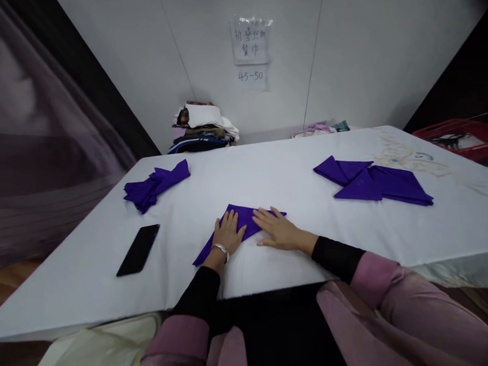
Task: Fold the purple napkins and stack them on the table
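Note:
A purple cloth (243, 217), folded into a pointed, roughly triangular shape, lies flat near the front middle of the white-covered table (251, 172). My left hand (228, 234) rests palm down on its left part, fingers spread; a silvery band circles the wrist. On its right part lie the fingers of my right hand (278, 229), stretched out and apart, with the palm partly over the white tablecloth. Both hands hide some of the cloth. Neither hand is closed on anything.
Bunched purple cloth (156, 185) lies at the left, a black phone (138, 251) nearer me. More folded purple cloths (372, 181) are at the right. Behind the table stands a clothes pile (204, 128); a red basket (462, 135) is at the far right.

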A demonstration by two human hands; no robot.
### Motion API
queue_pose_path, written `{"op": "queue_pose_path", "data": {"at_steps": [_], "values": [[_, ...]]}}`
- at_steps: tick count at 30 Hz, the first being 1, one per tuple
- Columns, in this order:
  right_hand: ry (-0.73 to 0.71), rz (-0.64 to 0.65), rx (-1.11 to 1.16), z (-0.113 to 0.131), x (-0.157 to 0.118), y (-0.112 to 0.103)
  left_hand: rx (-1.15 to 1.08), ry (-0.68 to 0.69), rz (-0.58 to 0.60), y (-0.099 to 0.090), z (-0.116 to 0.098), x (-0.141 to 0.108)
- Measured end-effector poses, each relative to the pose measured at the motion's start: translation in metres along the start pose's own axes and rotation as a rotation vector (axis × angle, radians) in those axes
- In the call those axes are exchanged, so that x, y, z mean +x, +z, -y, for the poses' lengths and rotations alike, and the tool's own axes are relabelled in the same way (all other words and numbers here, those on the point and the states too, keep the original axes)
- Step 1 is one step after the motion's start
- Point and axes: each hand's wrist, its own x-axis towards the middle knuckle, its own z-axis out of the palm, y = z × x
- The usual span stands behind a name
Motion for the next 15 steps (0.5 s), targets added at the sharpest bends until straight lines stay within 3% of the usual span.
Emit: {"op": "queue_pose_path", "data": {"at_steps": [3,10,13,15], "values": [[-0.039,0.08,0.05,0.002,0.005,0.009,0.005,-0.005,0.01,0.001,0.001,0.0],[0.206,0.079,-0.053,-0.064,-0.038,0.005,-0.001,0.001,0.0,0.003,0.002,0.0],[0.295,-0.012,-0.127,-0.06,-0.042,-0.001,-0.009,0.0,-0.01,0.003,0.002,0.0],[0.241,-0.079,-0.138,-0.041,-0.032,0.0,-0.014,0.005,-0.017,0.003,0.001,-0.001]]}}
